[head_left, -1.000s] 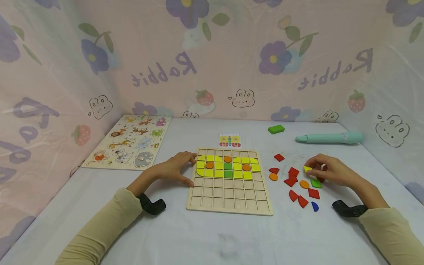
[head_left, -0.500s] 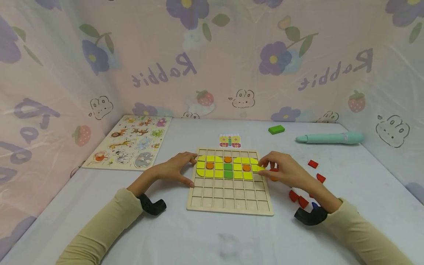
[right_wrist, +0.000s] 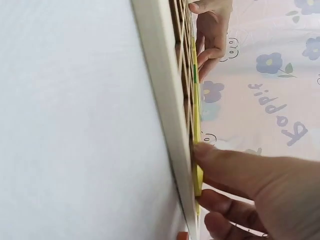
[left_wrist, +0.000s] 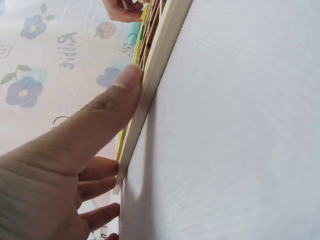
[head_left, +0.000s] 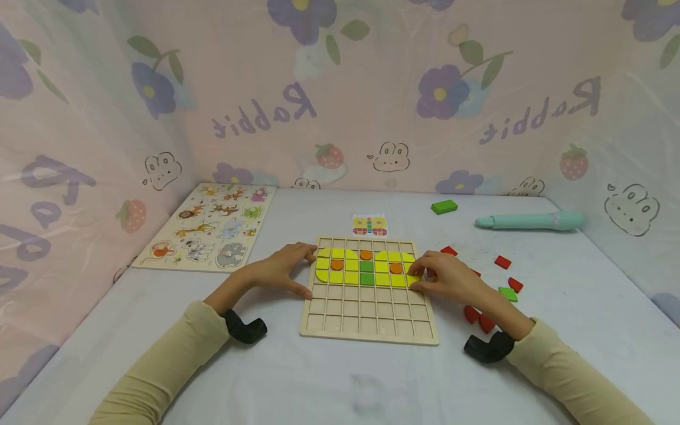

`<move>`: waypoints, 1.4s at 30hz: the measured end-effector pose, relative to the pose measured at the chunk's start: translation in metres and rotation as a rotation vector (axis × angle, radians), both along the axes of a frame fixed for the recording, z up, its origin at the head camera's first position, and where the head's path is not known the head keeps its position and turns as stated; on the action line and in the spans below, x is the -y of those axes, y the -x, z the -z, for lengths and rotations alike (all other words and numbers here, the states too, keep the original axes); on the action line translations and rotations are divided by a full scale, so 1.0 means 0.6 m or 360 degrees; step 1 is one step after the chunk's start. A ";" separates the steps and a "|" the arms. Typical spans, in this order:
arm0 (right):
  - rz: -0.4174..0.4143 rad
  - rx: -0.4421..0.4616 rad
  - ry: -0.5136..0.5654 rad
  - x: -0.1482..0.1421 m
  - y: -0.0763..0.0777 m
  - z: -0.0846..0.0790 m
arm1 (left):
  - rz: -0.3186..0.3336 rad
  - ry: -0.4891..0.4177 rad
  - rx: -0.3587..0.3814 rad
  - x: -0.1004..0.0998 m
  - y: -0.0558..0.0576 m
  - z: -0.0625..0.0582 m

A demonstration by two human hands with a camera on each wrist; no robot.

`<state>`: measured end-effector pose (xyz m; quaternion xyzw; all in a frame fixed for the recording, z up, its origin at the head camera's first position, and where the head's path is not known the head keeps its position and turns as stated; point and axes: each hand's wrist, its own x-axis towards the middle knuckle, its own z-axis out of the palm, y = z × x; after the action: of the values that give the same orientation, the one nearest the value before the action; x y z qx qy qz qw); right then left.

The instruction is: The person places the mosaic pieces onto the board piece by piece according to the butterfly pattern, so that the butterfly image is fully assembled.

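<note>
A wooden grid board [head_left: 369, 308] lies on the table, its upper rows filled with yellow pieces, orange discs [head_left: 337, 265] and green squares [head_left: 366, 267]. My left hand [head_left: 278, 268] rests against the board's left edge, thumb and fingers spread apart; in the left wrist view the thumb [left_wrist: 100, 115] touches the rim. With thumb and fingertips, my right hand [head_left: 451, 277] pinches a yellow rounded-corner piece [head_left: 413, 280] in a cell at the right end of the yellow rows. The right wrist view shows this yellow piece [right_wrist: 198, 181] at the board's surface, partly covered by the fingers.
Red pieces [head_left: 502, 261] and a green diamond [head_left: 508, 293] lie right of the board, partly behind my right arm. A butterfly pattern card [head_left: 369, 225] sits behind the board. Farther off are a green block [head_left: 444, 206], a mint-coloured wand [head_left: 531, 221] and an animal puzzle [head_left: 204, 227].
My right hand has carried the yellow piece left from the scattered pieces to the board, where it now sits in a cell. My left hand has stayed at the board's edge.
</note>
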<state>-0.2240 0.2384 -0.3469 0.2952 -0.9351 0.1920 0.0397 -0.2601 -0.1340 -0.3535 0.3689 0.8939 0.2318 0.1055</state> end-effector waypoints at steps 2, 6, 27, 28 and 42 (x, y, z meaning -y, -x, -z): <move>-0.0006 0.0000 -0.0003 0.000 0.001 0.000 | -0.0004 0.0004 0.0004 0.000 0.000 0.000; -0.0029 -0.0015 -0.0008 -0.002 0.002 0.000 | -0.0007 0.0010 0.0003 0.001 0.001 0.002; -0.0071 0.0012 0.0107 -0.038 0.020 -0.027 | -0.0046 0.0047 0.0011 0.002 -0.001 -0.006; -0.0032 0.0000 0.0108 -0.048 0.022 -0.032 | -0.0045 0.0048 0.0009 0.002 -0.001 -0.006; 0.0420 0.0178 -0.0062 -0.220 0.019 -0.053 | -0.0033 0.0048 0.0026 0.001 -0.001 -0.005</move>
<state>-0.2353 0.3704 -0.3149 0.1594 -0.9701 0.1831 0.0067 -0.2592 -0.1345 -0.3504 0.3562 0.9001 0.2224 0.1161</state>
